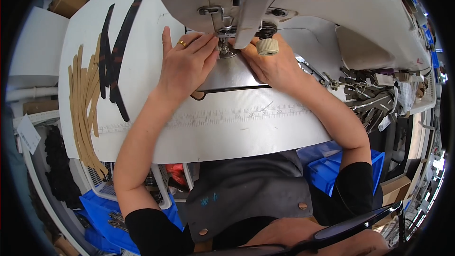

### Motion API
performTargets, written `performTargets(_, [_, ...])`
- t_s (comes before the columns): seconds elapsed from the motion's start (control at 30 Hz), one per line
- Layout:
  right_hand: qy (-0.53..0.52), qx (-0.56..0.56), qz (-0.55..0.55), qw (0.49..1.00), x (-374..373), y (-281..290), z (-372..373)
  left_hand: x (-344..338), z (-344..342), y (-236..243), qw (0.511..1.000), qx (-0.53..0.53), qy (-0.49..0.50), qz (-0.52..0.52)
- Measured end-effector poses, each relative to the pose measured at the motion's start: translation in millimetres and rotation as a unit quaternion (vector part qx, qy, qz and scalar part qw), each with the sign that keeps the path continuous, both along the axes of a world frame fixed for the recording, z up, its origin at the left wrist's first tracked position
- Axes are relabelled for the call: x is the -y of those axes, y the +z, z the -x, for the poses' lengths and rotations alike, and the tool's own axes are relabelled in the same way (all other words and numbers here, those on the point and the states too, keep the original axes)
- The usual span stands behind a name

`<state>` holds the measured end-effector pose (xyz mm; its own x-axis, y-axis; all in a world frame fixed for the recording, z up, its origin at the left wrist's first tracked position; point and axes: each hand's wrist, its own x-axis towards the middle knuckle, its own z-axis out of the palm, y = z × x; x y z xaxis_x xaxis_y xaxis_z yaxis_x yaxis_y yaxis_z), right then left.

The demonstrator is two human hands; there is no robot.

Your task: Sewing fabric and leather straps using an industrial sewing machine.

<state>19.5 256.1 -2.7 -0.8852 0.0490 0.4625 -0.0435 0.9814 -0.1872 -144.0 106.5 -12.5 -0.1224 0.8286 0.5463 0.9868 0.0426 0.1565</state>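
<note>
Both hands work at the presser foot of a white sewing machine. My left hand, with a gold ring, lies palm down left of the foot. Its fingers are stretched out, the little finger standing apart. From under its wrist peeks a small tan piece with a dark edge; most of it is covered. To the right of the foot, my right hand is bent inward, thumb and index finger close together. A pale knob hides part of it, and anything between those fingers is out of sight.
Left on the white table lie tan strips and black curved strips. A printed ruler scale crosses the front. Metal tools crowd the right edge. Below are a white basket and a blue bin.
</note>
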Motion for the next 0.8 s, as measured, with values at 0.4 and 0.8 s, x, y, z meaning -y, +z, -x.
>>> performTargets(0.4, [-0.008, -0.052, 0.043, 0.998, 6.8, -6.2, -17.3, 4.6, 55.1, 27.8, 0.897, 0.430, 0.091, 0.045])
performTargets(0.8, [0.000, -0.046, 0.047, 0.998, 3.8, -6.4, -18.2, -80.9, 98.8, 22.2, 0.854, 0.452, 0.116, -0.232])
